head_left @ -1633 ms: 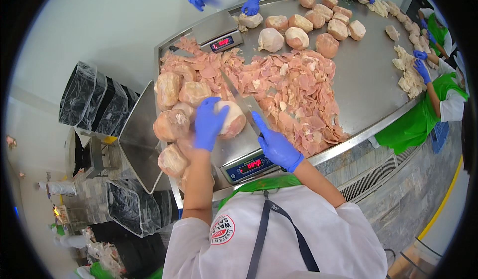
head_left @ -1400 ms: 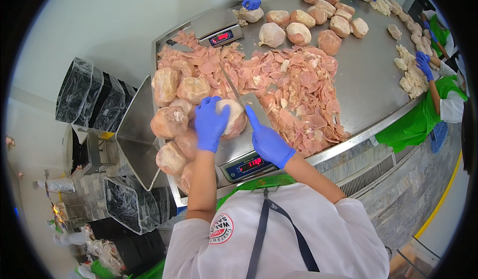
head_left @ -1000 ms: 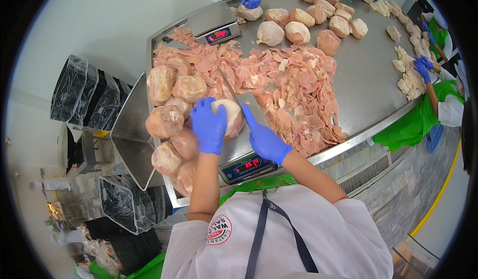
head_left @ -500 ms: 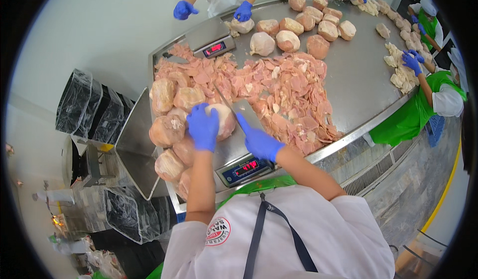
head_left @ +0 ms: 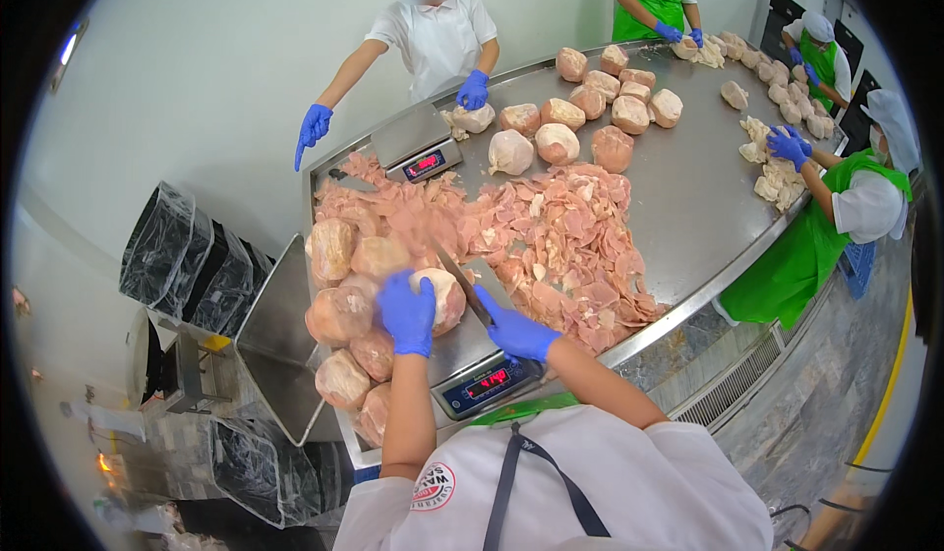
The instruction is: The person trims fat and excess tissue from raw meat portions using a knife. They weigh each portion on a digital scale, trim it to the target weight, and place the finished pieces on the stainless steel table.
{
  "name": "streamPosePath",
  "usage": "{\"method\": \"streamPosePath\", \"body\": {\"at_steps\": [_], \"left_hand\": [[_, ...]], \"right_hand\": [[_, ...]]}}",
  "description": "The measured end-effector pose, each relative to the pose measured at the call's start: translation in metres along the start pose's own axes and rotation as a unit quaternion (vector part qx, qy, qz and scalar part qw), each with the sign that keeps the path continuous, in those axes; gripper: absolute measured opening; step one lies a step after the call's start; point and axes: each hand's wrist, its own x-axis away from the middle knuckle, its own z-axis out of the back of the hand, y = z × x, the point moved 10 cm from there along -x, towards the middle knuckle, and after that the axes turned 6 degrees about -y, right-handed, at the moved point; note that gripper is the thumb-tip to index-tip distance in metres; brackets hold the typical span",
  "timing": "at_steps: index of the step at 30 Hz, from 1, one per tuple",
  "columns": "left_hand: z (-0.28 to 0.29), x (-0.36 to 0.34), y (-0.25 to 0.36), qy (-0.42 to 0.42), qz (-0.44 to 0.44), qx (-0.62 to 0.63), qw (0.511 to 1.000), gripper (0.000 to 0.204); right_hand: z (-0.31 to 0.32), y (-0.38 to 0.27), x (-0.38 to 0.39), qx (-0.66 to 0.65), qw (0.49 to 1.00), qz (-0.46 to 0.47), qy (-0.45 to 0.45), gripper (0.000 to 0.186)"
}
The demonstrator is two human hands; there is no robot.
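Observation:
My left hand (head_left: 407,315), in a blue glove, grips a round lump of pale pink meat (head_left: 448,301) from its left side. In my right hand (head_left: 521,334), also gloved in blue, is a long knife (head_left: 460,283) by its handle. The blade slants up and left along the right side of the lump, against it or very close. A steel scale (head_left: 489,384) with a red-lit display is just below my hands, in front of me. Several more round meat lumps (head_left: 340,315) crowd to the left of my left hand. Thin pink trimmings (head_left: 565,241) lie spread beyond the knife.
A second scale (head_left: 425,165) stands across the steel table (head_left: 703,212). A co-worker (head_left: 438,45) in white is behind it; others in green aprons (head_left: 806,241) handle meat on the right. More lumps (head_left: 560,114) sit at the back. Plastic-lined black bins (head_left: 192,256) stand left.
My view has tilted up, so the scene sits lower. The knife has drawn slightly toward me along the lump. The co-worker opposite has stretched one arm outward and down at the left.

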Motion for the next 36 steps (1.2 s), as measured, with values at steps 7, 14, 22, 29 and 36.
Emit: {"method": "streamPosePath", "body": {"at_steps": [7, 14, 22, 29, 36], "left_hand": [[0.000, 0.015, 0.004, -0.050, -0.055, -0.002, 0.997, 0.050], [-0.004, 0.011, 0.011, -0.077, -0.038, 0.162, 0.983, 0.052], [0.003, 0.013, 0.019, -0.048, -0.051, 0.135, 0.988, 0.050], [0.002, 0.015, 0.018, -0.036, -0.028, 0.125, 0.991, 0.049], [-0.005, 0.007, 0.018, -0.133, -0.047, 0.187, 0.972, 0.041]], "right_hand": [[0.076, 0.055, 0.045, 0.064, 0.977, -0.035, 0.200, 0.077], [0.022, -0.003, 0.028, 0.105, 0.993, 0.032, 0.036, 0.079], [0.019, -0.009, -0.038, 0.201, 0.972, 0.083, 0.088, 0.082], [0.015, 0.003, -0.041, 0.183, 0.976, 0.093, 0.072, 0.083], [0.011, 0.020, 0.016, 0.027, 0.998, -0.061, -0.008, 0.080]]}}
